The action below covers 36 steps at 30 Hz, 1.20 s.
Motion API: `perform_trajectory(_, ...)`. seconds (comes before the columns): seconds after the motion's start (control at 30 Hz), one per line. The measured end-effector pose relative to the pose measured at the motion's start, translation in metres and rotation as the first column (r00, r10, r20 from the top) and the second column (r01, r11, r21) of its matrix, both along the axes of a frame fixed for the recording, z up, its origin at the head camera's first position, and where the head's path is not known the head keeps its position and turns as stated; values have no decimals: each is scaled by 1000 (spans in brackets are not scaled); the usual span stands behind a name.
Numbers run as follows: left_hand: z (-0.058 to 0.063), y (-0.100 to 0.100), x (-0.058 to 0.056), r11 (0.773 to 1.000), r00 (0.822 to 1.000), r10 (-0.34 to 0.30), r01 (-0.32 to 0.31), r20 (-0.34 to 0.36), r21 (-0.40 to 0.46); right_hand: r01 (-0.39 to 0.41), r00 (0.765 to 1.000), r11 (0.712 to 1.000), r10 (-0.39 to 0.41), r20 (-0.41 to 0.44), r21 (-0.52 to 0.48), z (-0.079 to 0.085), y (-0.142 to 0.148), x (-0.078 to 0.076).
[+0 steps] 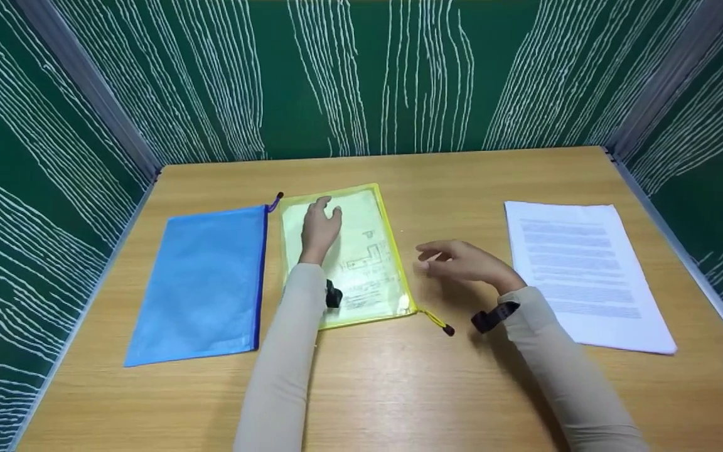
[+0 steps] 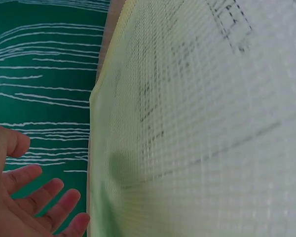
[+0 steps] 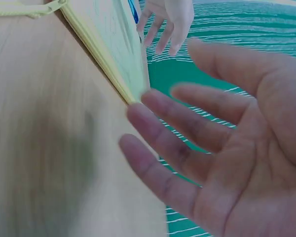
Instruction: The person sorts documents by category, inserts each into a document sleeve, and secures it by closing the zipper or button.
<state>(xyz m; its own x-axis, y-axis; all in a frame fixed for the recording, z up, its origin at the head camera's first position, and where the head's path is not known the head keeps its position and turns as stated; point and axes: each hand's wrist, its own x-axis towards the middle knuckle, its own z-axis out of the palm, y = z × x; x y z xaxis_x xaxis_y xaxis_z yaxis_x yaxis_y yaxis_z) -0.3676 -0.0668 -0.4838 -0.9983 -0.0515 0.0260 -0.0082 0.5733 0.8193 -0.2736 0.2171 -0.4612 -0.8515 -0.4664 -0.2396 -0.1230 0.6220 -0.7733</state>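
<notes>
A clear mesh zip pouch with yellow edging [image 1: 368, 282] lies on the table, papers with printed drawings showing through it. Over its upper part hovers my left hand [image 1: 321, 229], fingers spread and holding nothing; the left wrist view shows those fingers [image 2: 49, 197] apart from the mesh. To the right of the pouch my right hand [image 1: 465, 260] hangs above the wood, its fingers loosely bent around nothing. In the right wrist view the palm [image 3: 237, 173] is bare, near the pouch's yellow zip [image 3: 96, 52].
A blue zip pouch [image 1: 201, 282] lies to the left, its purple pull cord [image 1: 275, 201] at the top corner. A stack of printed white paper [image 1: 578, 270] sits at the right, partly behind the right forearm. Green panels with white lines [image 1: 393, 75] wall the table's back and sides.
</notes>
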Motion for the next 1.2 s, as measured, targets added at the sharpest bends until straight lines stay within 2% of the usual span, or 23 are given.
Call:
perform_trajectory(0.1, 0, -11, 3, 999, 999, 46, -46, -1, 4, 111, 990, 987, -99, 101, -114, -6, -1, -7)
perform_trajectory(0.23, 1, -26, 8, 992, 992, 124, -124, 21, -13, 232, 961, 942, -184, 206, -242, -14, -4, -16)
perform_trajectory(0.4, -1, -42, 11, 978, 977, 204, -201, 54, -62, 325, 928, 897, -240, 286, -300, -20, -10, -22)
perform_trajectory(0.53, -5, -51, 12, 974, 974, 219, -215, 58, -77, 344, 917, 886, -244, 317, -312, -24, -17, -24)
perform_trajectory(0.7, -12, -60, 13, 977, 974, 213, -213, 82, -15, 344, 913, 890, -243, 327, -300, -27, -27, -26)
perform_trajectory(0.83, -15, -65, 14, 975, 970, 220, -222, 102, 8, 370, 902, 879, -263, 342, -300, -29, -35, -27)
perform_trajectory(1.1, -14, -69, 15, 967, 955, 245, -253, 167, 29, 417, 871, 845, -266, 413, -336, -29, -47, -28)
perform_trajectory(1.2, -14, -71, 14, 964, 950, 257, -266, 178, 25, 410, 869, 845, -249, 428, -343, -29, -50, -28)
